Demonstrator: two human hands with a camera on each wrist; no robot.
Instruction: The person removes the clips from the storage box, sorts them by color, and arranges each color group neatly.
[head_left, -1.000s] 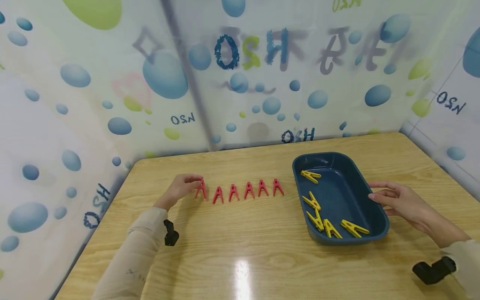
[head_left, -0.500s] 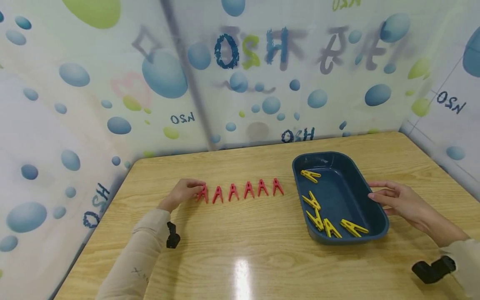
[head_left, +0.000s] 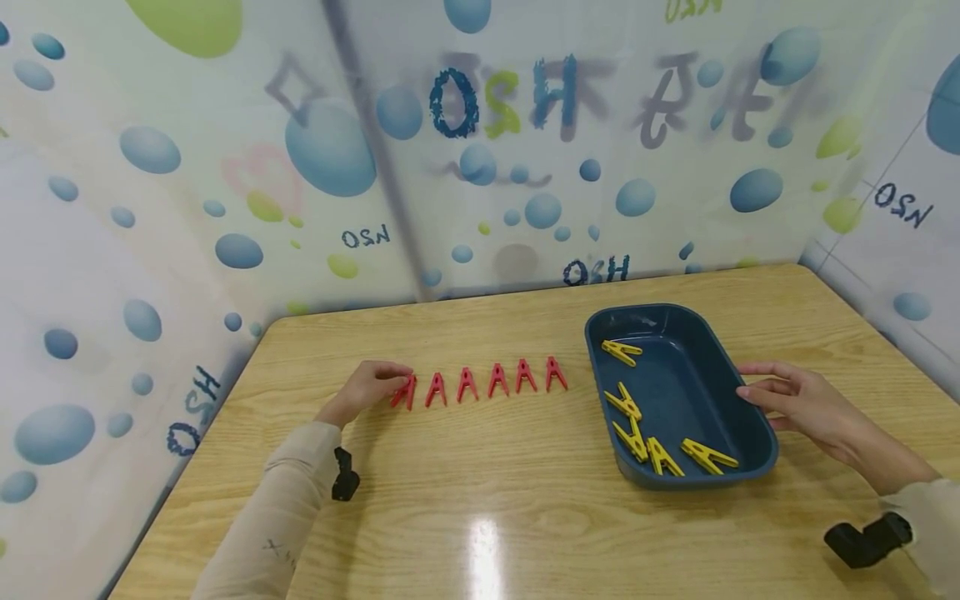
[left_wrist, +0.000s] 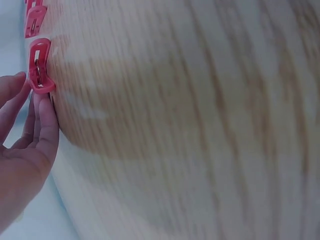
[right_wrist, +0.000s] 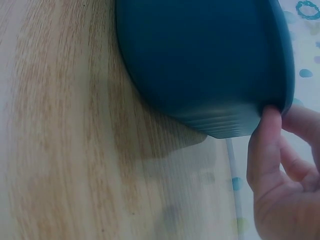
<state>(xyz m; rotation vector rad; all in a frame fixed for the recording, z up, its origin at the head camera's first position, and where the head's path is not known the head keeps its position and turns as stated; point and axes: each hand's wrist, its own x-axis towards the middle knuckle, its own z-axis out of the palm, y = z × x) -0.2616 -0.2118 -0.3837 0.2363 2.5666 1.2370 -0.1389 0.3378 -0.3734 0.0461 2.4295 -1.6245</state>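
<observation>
Behind your wooden table (head_left: 420, 508) hangs a pale backdrop (head_left: 525, 242) printed with blue and green spots. Your left hand (head_left: 365, 390) is at the far left of a row of red clips, its fingertips at the end clip (head_left: 407, 394), thumb and fingers only slightly apart; whether they truly pinch it or merely touch it, you can't tell from either view. The five other red clips (head_left: 497, 377) run off to the right, spaced apart, with their legs toward you. Your right hand (head_left: 806, 404) grips the right rim of the blue tray (head_left: 686, 392), thumb and fingers closed on either side of the edge. Five yellow clips (head_left: 660, 457) lie inside the tray, most of them near its left wall and front end. You seem to be placing or straightening that end clip to match its row. The next move probably calls for squaring it gently, then easing your fingertips away without nudging its neighbour.
</observation>
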